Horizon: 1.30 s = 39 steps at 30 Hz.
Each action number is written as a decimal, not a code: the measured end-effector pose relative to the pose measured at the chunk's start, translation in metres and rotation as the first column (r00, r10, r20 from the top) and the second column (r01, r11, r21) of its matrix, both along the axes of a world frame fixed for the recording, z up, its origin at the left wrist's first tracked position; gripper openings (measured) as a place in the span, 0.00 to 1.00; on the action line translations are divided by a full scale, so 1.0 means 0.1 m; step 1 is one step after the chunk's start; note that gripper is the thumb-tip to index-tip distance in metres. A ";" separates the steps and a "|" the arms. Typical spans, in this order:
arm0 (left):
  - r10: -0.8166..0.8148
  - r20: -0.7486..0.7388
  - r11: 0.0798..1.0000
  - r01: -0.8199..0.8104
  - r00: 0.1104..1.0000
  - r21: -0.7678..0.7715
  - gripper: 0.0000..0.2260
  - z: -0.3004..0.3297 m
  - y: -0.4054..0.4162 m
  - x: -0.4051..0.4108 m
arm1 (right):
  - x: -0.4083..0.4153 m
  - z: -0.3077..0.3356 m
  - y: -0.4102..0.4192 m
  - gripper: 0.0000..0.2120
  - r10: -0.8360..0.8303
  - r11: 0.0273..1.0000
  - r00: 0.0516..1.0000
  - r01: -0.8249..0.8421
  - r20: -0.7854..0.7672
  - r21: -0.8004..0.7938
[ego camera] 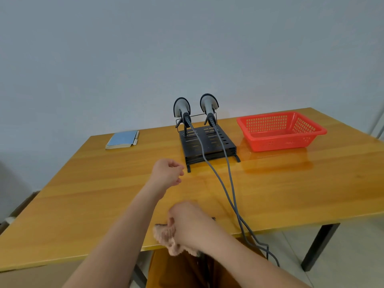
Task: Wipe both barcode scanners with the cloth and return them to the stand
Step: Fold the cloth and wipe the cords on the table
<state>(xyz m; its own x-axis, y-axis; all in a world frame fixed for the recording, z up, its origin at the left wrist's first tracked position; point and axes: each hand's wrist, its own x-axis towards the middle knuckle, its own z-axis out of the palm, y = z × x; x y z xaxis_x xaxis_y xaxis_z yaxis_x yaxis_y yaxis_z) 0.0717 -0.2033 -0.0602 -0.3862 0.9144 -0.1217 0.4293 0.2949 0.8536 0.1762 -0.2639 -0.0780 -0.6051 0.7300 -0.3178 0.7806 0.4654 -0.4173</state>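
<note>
My right hand clamps the cloth at bottom centre | left hand loosely curled, empty | both scanners mid-frame on stand | lift the left one gently, mind the cables.

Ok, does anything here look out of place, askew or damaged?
Nothing stands out. Both grey barcode scanners sit upright in the black metal stand; their grey cables trail off the wooden table.

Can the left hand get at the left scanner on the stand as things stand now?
Probably yes. The left hand hangs empty just short of the stand; nothing lies between it and the left scanner.
</note>
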 end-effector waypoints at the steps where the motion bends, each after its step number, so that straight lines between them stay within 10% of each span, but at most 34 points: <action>1: -0.003 0.001 1.000 0.003 1.000 -0.002 0.06 0.02 0.01 -0.02 | 0.01 0.02 0.05 0.10 -0.076 0.996 0.989 0.068 -0.130 -0.066; 9: -0.194 0.001 0.971 0.192 0.981 -0.145 0.22 0.02 -0.01 -0.13 | 0.18 0.04 0.37 0.17 -0.370 0.928 0.733 0.275 -0.571 -0.250; 16: -0.216 0.382 0.942 0.295 0.899 -0.163 0.22 -0.03 0.05 -0.24 | 0.28 -0.10 0.75 0.06 -0.598 0.798 0.499 0.445 -0.628 -0.406; 24: -0.006 0.577 1.000 0.014 0.817 -0.010 0.07 -0.03 0.30 -0.23 | 0.40 0.01 0.95 0.29 -0.451 0.892 0.559 0.310 -0.696 -0.328; 39: -0.167 0.524 0.979 0.206 0.835 -0.015 0.16 0.23 0.75 0.11 | 0.81 0.21 1.54 0.06 -0.456 0.829 0.395 0.514 -0.798 -0.219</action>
